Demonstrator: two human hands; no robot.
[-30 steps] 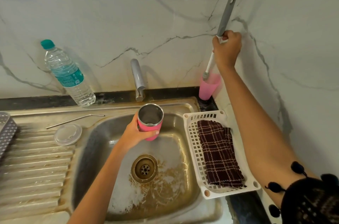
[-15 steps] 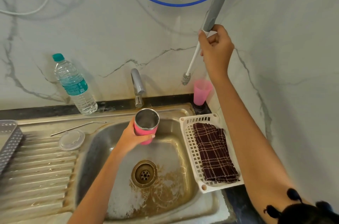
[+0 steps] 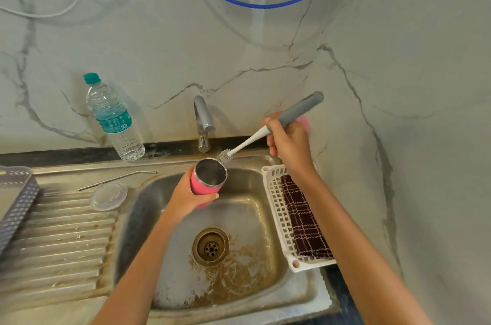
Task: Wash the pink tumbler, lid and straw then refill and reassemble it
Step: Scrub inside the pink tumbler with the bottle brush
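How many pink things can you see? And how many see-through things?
Pink: 2, the tumbler and the cup peeking out behind the right hand.
See-through: 2, the water bottle and the lid.
Total: 4.

Grey-veined marble walls [image 3: 398, 58] meet in a corner behind a stained steel sink [image 3: 249, 215], a blue hose [image 3: 263, 7] looping above.

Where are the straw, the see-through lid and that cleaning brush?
metal straw [image 3: 114, 179]: head view, middle of its long shaft.
clear lid [image 3: 109, 196]: head view, centre of its top.
bottle brush [image 3: 247, 142]: head view, its white shaft.
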